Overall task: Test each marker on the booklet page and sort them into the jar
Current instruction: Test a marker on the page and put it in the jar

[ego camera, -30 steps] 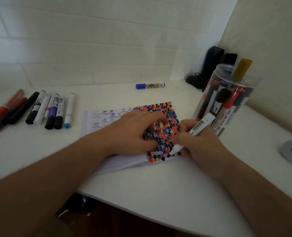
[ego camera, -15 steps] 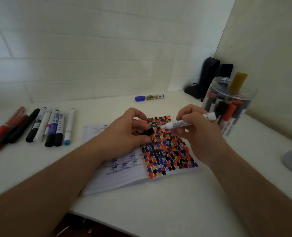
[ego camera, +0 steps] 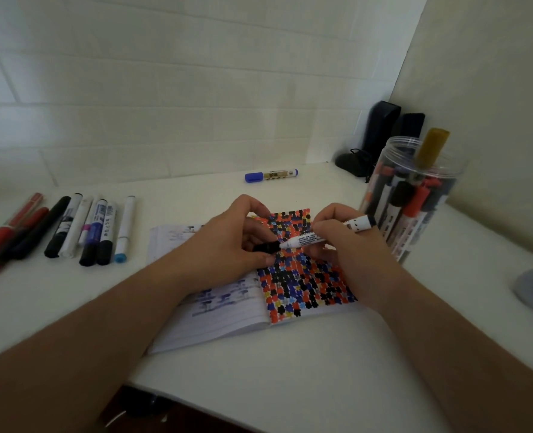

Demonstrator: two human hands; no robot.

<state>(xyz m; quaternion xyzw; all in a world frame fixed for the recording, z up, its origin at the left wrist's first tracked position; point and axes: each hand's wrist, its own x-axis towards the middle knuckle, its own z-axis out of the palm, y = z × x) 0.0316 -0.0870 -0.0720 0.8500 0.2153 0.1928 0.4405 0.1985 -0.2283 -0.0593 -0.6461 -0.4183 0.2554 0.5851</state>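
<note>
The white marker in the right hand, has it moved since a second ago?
Yes. The white marker has lifted off the spotted booklet page's near edge and swung flat; its tip now meets the black cap held by the left hand.

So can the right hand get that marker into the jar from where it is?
Probably yes. The right hand holds the marker right beside the jar, whose mouth is open, though crowded with markers. The left hand pinches the black cap at its tip.
</note>
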